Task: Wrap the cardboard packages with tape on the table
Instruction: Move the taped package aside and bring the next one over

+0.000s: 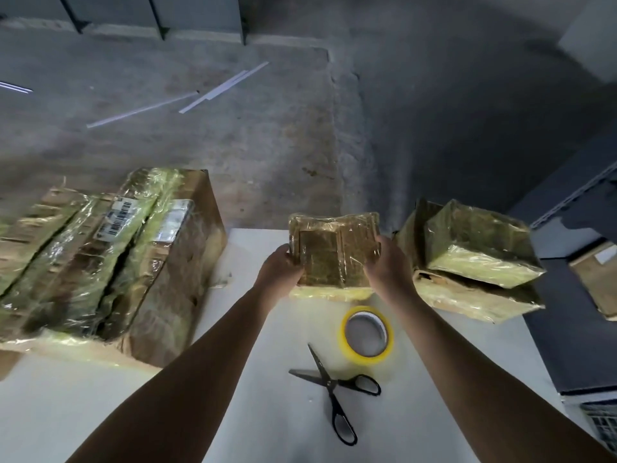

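Note:
A small cardboard package covered in glossy tape stands at the far middle of the white table. My left hand grips its left side and my right hand grips its right side. Nearer to me lies a roll of yellow-edged tape, flat on the table. Black scissors lie open just in front of the roll. Both forearms reach forward across the table.
A large taped cardboard box with barcode labels fills the table's left side. Two taped packages are stacked at the right edge. Beyond the table is concrete floor with white strips. Dark shelving stands to the right.

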Motion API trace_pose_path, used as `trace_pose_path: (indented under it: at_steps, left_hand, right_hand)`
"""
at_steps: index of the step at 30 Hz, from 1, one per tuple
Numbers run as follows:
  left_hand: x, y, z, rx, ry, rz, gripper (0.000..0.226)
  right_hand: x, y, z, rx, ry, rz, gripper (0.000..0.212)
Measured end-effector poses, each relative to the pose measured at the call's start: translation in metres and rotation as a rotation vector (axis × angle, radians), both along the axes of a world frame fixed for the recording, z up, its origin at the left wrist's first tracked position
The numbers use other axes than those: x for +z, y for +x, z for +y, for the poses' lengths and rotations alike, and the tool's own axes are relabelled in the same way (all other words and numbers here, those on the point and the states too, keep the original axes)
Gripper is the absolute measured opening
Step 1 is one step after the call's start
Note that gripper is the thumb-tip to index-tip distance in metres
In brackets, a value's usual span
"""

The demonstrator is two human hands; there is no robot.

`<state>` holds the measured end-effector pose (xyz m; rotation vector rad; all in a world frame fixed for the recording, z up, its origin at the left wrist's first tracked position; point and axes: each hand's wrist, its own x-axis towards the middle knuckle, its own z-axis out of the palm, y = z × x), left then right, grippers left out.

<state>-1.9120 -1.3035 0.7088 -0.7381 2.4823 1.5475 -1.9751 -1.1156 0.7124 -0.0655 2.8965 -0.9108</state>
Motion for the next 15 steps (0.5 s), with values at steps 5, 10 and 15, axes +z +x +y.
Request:
trace_pose_path:
  at_steps: [5, 10, 15]
  left_hand:
    - [0.021, 0.007, 0.019, -0.129, -0.057, -0.015, 0.041]
    - [0.046, 0.018, 0.020, -0.037, -0.155, -0.017, 0.051]
    - [0.072, 0.037, 0.017, 0.042, -0.205, -0.005, 0.054]
  right_hand:
    - [0.010, 0.010, 0.008, 0.052, 0.113, 0.000, 0.058]
    - [0.036, 0.025, -0.006, 0.180, 0.078, 0.068, 0.052]
    - [0.063, 0.043, -0.030, 0.302, -0.060, 0.061, 0.039]
